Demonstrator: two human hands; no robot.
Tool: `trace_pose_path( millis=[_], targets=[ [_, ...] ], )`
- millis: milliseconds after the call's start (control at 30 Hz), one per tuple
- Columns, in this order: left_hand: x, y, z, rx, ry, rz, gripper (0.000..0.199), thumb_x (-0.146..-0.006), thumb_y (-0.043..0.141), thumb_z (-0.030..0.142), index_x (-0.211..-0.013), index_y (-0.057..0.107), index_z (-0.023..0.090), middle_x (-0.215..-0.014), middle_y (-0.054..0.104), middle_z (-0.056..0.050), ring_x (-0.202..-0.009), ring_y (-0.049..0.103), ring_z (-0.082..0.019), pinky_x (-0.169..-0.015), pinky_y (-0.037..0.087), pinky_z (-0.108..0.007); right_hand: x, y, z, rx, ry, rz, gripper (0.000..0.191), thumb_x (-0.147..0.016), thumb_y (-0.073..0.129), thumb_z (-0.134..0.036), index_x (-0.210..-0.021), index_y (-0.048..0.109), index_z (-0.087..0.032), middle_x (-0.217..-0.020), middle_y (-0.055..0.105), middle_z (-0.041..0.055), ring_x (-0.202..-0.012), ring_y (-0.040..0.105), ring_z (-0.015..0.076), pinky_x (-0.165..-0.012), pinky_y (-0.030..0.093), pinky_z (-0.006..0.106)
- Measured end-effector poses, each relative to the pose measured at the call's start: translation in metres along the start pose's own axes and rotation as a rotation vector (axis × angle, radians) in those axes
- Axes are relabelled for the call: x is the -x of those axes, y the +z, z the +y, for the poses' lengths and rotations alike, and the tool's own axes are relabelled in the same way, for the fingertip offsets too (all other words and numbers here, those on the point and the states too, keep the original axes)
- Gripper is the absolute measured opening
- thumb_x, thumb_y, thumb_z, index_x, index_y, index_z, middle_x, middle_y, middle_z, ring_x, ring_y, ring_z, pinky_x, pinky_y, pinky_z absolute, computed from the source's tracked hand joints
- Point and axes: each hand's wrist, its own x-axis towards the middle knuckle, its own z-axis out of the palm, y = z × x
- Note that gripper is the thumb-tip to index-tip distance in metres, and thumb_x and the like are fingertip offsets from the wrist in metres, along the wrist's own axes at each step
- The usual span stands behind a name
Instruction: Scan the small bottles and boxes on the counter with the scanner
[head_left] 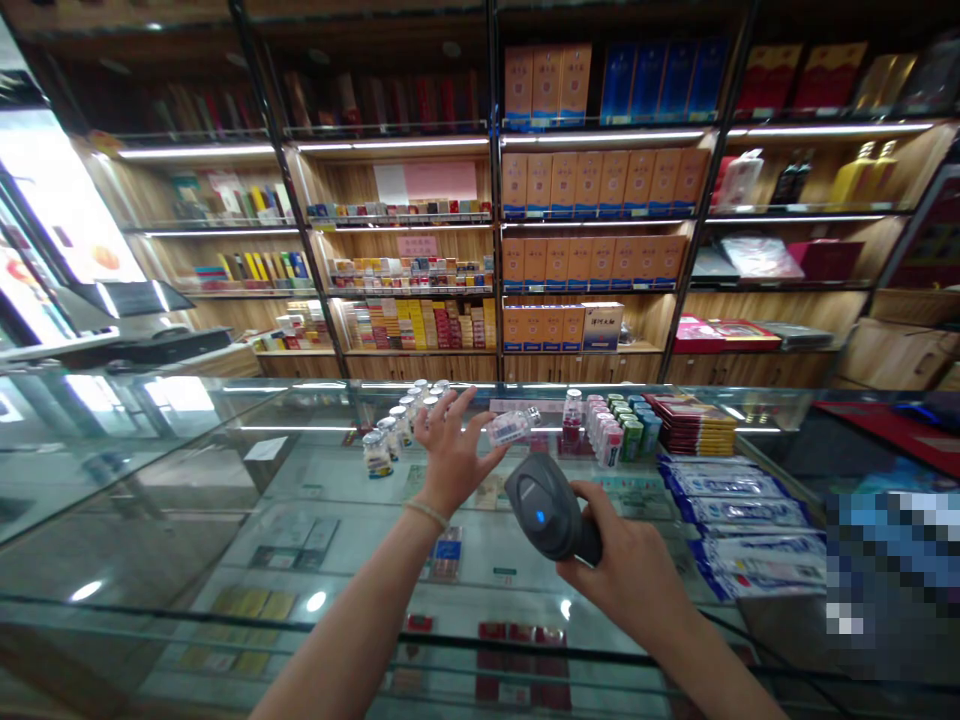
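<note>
Apparently pinches bottle [510,428] in left hand [452,458], tilted cap-right, just beyond scanner [541,500] gripped in right hand [634,560].

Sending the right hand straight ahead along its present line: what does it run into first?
The right hand leads with the barcode scanner, so probably the small bottle with the barcode label or the left hand at it. Depth is unclear, so which comes first is uncertain.

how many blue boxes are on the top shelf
4: the first, second, third and fourth stand in one row, right of the orange boxes; more may be hidden behind.
</note>
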Motion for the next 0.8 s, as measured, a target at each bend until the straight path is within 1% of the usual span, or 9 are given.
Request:
trace_pose_path(
  millis=[67,200,300,367,467,633,733,800],
  targets=[
    [0.0001,0.0000,0.0001,0.004,0.004,0.000,0.034,-0.079,0.074,0.047,-0.107,0.069,0.028,-0.145,0.053,-0.009,-0.138,0.039,-0.034,-0.119,0.015,-0.058,0.0003,0.0027,0.0002,0.031,-0.011,0.030,0.052,-0.068,0.067,-0.022,-0.119,0.055,-0.027,-0.072,0.075,-0.0038,-0.062,0.073,0.0234,-0.053,0.042,0.025],
    [-0.0001,0.0002,0.0012,-0.004,0.001,0.007,0.032,-0.078,0.075,0.045,-0.105,0.070,0.026,-0.143,0.055,-0.010,-0.135,0.042,-0.034,-0.118,0.015,-0.057,0.0015,0.0075,0.0005,0.120,-0.018,0.096,0.036,-0.069,0.068,-0.025,-0.104,0.059,-0.025,-0.069,0.074,-0.0016,-0.059,0.072,0.0235,-0.050,0.040,0.025],
    [-0.0002,0.0007,0.0009,-0.009,-0.004,0.004,0.032,-0.078,0.075,0.045,-0.103,0.071,0.025,-0.142,0.055,-0.011,-0.134,0.044,-0.034,-0.119,0.014,-0.056,0.0021,0.0089,0.0009,0.134,-0.026,0.125,0.031,-0.071,0.069,-0.026,-0.100,0.059,-0.024,-0.068,0.074,-0.0015,-0.058,0.072,0.0229,-0.049,0.040,0.025],
    [-0.0001,0.0010,0.0000,0.002,0.003,0.001,0.033,-0.079,0.074,0.047,-0.104,0.071,0.026,-0.142,0.055,-0.011,-0.135,0.043,-0.034,-0.118,0.015,-0.056,0.0021,0.0088,0.0015,0.128,-0.037,0.145,0.032,-0.070,0.068,-0.026,-0.101,0.060,-0.024,-0.067,0.074,-0.0015,-0.057,0.072,0.0227,-0.049,0.041,0.025],
    [-0.0002,0.0008,-0.0007,0.017,0.004,-0.004,0.033,-0.081,0.073,0.049,-0.105,0.070,0.027,-0.143,0.055,-0.010,-0.137,0.041,-0.034,-0.118,0.016,-0.057,0.0017,0.0084,0.0027,0.126,-0.038,0.171,0.038,-0.069,0.069,-0.025,-0.106,0.060,-0.024,-0.069,0.075,-0.0008,-0.057,0.072,0.0238,-0.049,0.043,0.025],
    [-0.0016,-0.0015,0.0005,0.019,0.002,-0.003,0.033,-0.081,0.073,0.049,-0.106,0.070,0.028,-0.141,0.056,-0.010,-0.136,0.041,-0.034,-0.118,0.014,-0.057,0.0015,0.0092,0.0050,0.117,-0.063,0.149,0.053,-0.070,0.070,-0.024,-0.121,0.059,-0.024,-0.077,0.078,0.0004,-0.062,0.074,0.0247,-0.051,0.048,0.026],
    [-0.0021,-0.0022,0.0006,0.016,0.012,-0.004,0.033,-0.081,0.072,0.049,-0.106,0.069,0.027,-0.141,0.055,-0.011,-0.136,0.041,-0.034,-0.118,0.016,-0.057,0.0016,0.0096,0.0068,0.114,-0.077,0.156,0.053,-0.070,0.070,-0.024,-0.122,0.060,-0.024,-0.084,0.079,0.0025,-0.065,0.075,0.0242,-0.054,0.050,0.026],
    [-0.0021,-0.0020,0.0001,0.016,0.017,-0.002,0.033,-0.082,0.072,0.049,-0.106,0.069,0.027,-0.142,0.055,-0.011,-0.136,0.041,-0.034,-0.117,0.018,-0.058,0.0011,0.0094,0.0079,0.113,-0.089,0.160,0.050,-0.072,0.070,-0.024,-0.121,0.061,-0.024,-0.085,0.079,0.0027,-0.067,0.075,0.0244,-0.055,0.050,0.026]
  ],
)
